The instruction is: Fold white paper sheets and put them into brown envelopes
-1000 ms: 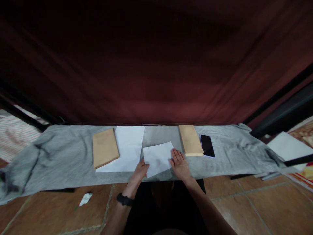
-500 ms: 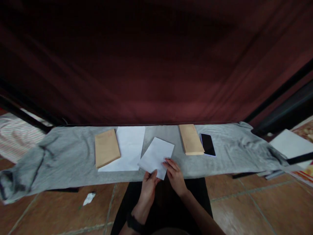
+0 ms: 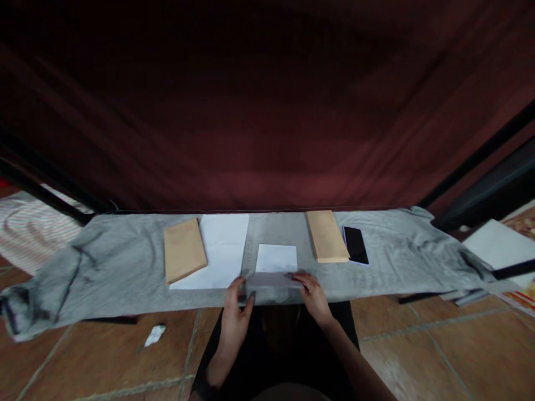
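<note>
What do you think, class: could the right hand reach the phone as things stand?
Probably yes: the right hand touches the small white paper, but the phone lies screen-up, with only grey cloth on its near side.

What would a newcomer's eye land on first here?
Likely the dark red cloth filling the upper half, then the small white paper between the left hand and right hand, with a shaded strip along its near side. Farther out, a tan packet lies left, partly on a large white sheet, and a second packet right, beside a dark-screened phone.
</note>
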`<state>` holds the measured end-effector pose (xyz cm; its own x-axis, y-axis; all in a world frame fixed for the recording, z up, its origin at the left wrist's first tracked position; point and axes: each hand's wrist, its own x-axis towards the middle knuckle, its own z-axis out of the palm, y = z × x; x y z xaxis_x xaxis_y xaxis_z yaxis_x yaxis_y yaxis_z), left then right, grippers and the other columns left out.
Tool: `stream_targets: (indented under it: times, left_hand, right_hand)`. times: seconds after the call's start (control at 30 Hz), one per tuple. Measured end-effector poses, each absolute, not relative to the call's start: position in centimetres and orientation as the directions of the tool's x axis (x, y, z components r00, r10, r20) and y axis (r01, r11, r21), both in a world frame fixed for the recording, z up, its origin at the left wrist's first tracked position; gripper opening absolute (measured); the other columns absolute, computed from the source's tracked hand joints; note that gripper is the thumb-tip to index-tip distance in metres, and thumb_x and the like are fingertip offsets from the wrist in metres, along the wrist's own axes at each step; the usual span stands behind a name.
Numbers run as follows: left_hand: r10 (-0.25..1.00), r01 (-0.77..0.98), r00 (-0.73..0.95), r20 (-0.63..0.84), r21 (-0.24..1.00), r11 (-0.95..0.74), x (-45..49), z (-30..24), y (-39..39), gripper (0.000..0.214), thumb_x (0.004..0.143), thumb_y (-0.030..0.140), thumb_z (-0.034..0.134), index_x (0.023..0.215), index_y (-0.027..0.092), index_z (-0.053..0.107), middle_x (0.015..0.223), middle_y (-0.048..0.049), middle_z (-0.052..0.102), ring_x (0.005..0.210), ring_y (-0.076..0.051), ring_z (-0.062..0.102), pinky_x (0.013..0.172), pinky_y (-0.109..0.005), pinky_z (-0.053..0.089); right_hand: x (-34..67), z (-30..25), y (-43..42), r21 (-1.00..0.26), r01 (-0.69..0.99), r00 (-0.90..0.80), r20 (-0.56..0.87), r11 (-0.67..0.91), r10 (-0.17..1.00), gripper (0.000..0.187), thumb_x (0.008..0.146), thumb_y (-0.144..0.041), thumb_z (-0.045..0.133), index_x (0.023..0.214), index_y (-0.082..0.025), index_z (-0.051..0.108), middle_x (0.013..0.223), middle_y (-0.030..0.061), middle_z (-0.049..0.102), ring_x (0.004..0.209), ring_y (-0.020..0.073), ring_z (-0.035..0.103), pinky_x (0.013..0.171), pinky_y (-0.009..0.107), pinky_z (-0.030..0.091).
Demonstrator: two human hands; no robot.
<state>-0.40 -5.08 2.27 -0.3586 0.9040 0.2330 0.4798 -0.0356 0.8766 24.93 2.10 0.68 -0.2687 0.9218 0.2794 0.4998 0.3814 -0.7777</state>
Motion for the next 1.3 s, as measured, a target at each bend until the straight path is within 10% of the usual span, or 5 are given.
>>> stream_targets:
  times: [0.33, 1.3]
  left_hand:
    - [0.96, 0.622, -0.241, 0.14, 0.782, 0.042, 0.1, 2.3, 1.8, 0.017, 0.084, 0.035, 0.059, 0.084, 0.021, 0.069, 0.084, -0.0062, 0.073, 0.084, -0.024, 0.068, 0.08, -0.038, 0.055]
    - [0.942, 0.818, -0.304, -0.141, 0.469, 0.334, 2.3, 5.6, 4.3, 0.04, 0.094, 0.023, 0.053, 0.134, 0.021, 0.054, 0.107, -0.0076, 0.073, 0.1, -0.02, 0.068, 0.08, -0.028, 0.048]
  right_hand:
    - [24.3, 0.7, 4.2, -0.731, 0.623, -0.135, 0.251, 0.279, 0.959, 0.028, 0.098, -0.035, 0.048, 0.098, -0.019, 0.071, 0.093, 0.0083, 0.074, 0.093, 0.0245, 0.068, 0.088, 0.039, 0.053]
    - [20.9, 2.0, 5.5, -0.304, 0.936, -0.085, 0.297, 0.178, 0.951, 0.04, 0.099, -0.022, 0.04, 0.136, -0.014, 0.054, 0.118, 0.0149, 0.066, 0.103, 0.0262, 0.062, 0.089, 0.04, 0.047]
